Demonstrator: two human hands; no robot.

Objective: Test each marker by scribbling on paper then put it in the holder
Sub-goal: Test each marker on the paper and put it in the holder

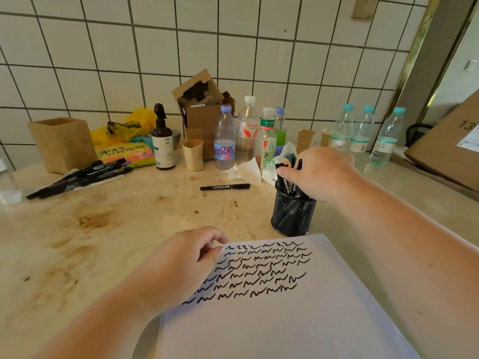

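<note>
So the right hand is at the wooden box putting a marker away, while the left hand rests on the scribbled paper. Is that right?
Not quite. The head view shows the right hand at the black mesh holder, not the wooden box, which stands untouched at the far left. Its fingers are among the markers standing in the holder. The left hand does rest on the scribbled paper.

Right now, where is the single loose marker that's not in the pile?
In the head view the lone marker lies flat on the counter near centre, left of the mesh holder, just in front of the crumpled tissue.
</note>
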